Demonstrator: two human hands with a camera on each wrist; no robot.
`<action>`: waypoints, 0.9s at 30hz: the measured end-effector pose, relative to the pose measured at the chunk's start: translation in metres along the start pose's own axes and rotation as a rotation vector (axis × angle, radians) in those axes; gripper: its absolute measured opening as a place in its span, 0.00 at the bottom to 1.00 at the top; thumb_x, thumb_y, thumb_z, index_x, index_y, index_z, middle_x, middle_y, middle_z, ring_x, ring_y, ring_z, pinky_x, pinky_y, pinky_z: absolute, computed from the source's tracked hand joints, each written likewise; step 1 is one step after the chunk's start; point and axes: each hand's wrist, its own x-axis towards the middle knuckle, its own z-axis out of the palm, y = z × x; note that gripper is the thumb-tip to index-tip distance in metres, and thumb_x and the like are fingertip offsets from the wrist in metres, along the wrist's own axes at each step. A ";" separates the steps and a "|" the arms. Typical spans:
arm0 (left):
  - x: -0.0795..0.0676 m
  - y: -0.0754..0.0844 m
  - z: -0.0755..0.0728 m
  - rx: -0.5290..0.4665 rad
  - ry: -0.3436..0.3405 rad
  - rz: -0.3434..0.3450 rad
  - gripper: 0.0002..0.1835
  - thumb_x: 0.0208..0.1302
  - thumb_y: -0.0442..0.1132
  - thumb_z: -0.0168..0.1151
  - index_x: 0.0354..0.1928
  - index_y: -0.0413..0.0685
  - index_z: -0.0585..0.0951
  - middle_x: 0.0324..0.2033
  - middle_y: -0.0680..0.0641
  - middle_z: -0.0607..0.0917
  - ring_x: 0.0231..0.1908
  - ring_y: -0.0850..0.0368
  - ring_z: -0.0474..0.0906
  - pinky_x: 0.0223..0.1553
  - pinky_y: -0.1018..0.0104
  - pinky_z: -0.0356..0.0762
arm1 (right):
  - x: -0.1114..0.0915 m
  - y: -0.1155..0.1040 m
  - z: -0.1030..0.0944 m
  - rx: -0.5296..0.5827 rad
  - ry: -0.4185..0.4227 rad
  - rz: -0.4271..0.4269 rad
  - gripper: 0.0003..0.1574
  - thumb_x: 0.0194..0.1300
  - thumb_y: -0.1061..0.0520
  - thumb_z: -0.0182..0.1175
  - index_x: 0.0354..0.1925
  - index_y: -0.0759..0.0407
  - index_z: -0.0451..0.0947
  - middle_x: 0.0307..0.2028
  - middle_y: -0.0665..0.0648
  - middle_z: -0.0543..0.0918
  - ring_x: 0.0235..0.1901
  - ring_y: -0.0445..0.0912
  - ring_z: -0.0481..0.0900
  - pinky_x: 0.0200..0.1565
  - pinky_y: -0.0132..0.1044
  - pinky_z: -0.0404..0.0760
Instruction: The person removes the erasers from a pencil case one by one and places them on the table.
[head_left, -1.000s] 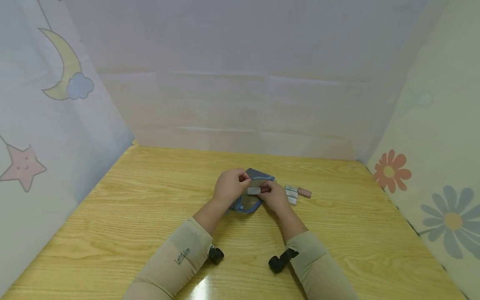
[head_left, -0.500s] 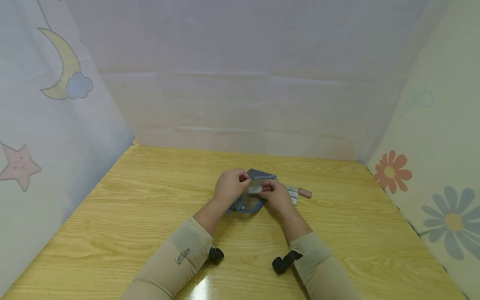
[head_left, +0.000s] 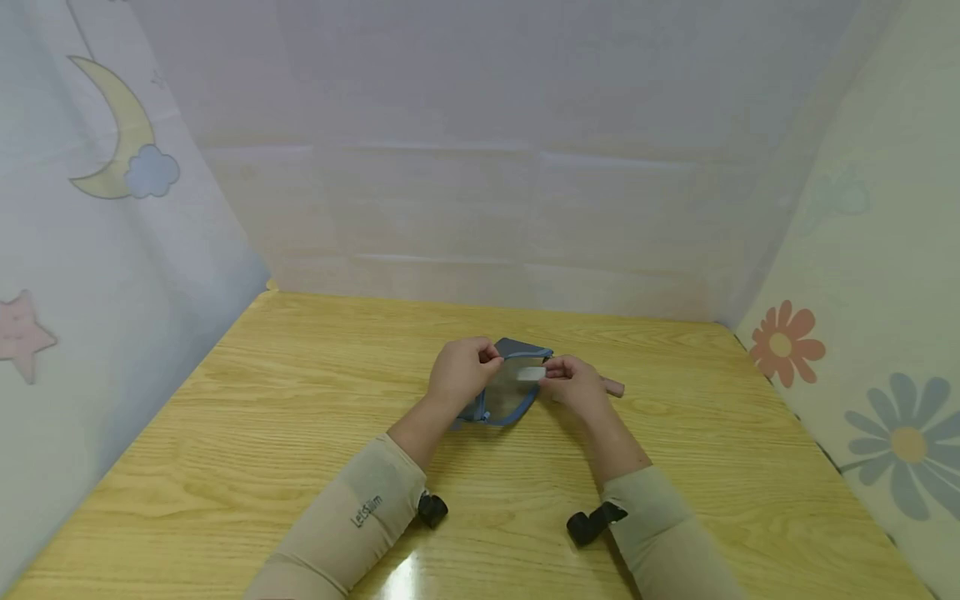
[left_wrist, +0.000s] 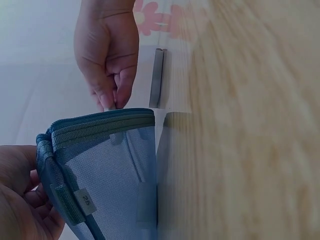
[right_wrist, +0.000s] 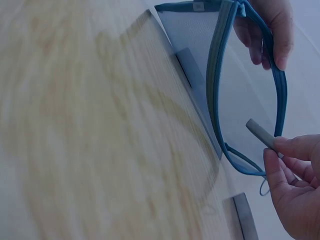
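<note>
A blue-trimmed mesh zip pouch (head_left: 516,414) stands on the table with its mouth gaping to the right. My left hand (head_left: 459,373) pinches the pouch's upper rim. Between thumb and fingertips, my right hand (head_left: 581,387) holds a small flat grey bar (right_wrist: 261,134) at the pouch's mouth. Through the mesh, the right wrist view shows another grey bar (right_wrist: 190,67) lying low inside the pouch. The left wrist view catches the pouch's side with a small tag (left_wrist: 86,201).
A pinkish bar (head_left: 615,387) lies on the wooden table (head_left: 337,350) just beyond my right hand. Another grey bar (right_wrist: 245,216) rests outside the pouch mouth. Printed cloth walls (head_left: 487,208) enclose the table at the back and sides.
My right hand has drawn back to the right with the grey bar, from over the pouch's mouth to its right rim. It now covers the pale bars on the table. My left hand stays put.
</note>
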 end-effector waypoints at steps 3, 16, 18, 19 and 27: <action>0.000 0.000 0.000 0.005 -0.009 0.000 0.05 0.59 0.45 0.62 0.28 0.56 0.80 0.22 0.58 0.79 0.22 0.64 0.72 0.25 0.70 0.70 | -0.001 0.001 -0.008 -0.034 0.004 -0.013 0.16 0.56 0.60 0.64 0.44 0.63 0.76 0.38 0.57 0.81 0.39 0.48 0.77 0.59 0.45 0.52; 0.001 0.000 0.000 -0.006 -0.026 -0.012 0.05 0.59 0.45 0.62 0.28 0.56 0.80 0.23 0.59 0.79 0.22 0.64 0.72 0.24 0.70 0.70 | -0.012 0.005 -0.031 0.000 0.018 -0.030 0.21 0.58 0.60 0.63 0.49 0.65 0.74 0.42 0.61 0.79 0.37 0.44 0.77 0.40 0.32 0.75; 0.001 0.000 0.000 -0.009 -0.024 -0.011 0.05 0.59 0.45 0.62 0.28 0.56 0.80 0.23 0.58 0.79 0.22 0.64 0.72 0.24 0.70 0.70 | -0.014 0.006 -0.035 0.020 0.024 -0.025 0.21 0.58 0.60 0.63 0.50 0.65 0.73 0.42 0.61 0.78 0.37 0.43 0.76 0.38 0.29 0.75; 0.001 0.000 0.000 -0.010 -0.022 -0.010 0.05 0.59 0.45 0.62 0.28 0.56 0.80 0.23 0.58 0.79 0.22 0.64 0.72 0.24 0.70 0.70 | -0.014 0.007 -0.037 0.020 0.028 -0.027 0.22 0.58 0.60 0.63 0.50 0.65 0.73 0.42 0.60 0.78 0.37 0.43 0.76 0.39 0.29 0.75; 0.002 0.000 0.001 -0.005 -0.021 -0.013 0.05 0.59 0.45 0.62 0.29 0.56 0.80 0.24 0.58 0.79 0.23 0.64 0.73 0.26 0.70 0.71 | -0.016 0.015 -0.055 0.030 0.048 -0.017 0.22 0.60 0.61 0.61 0.51 0.66 0.71 0.42 0.60 0.76 0.37 0.40 0.76 0.45 0.40 0.77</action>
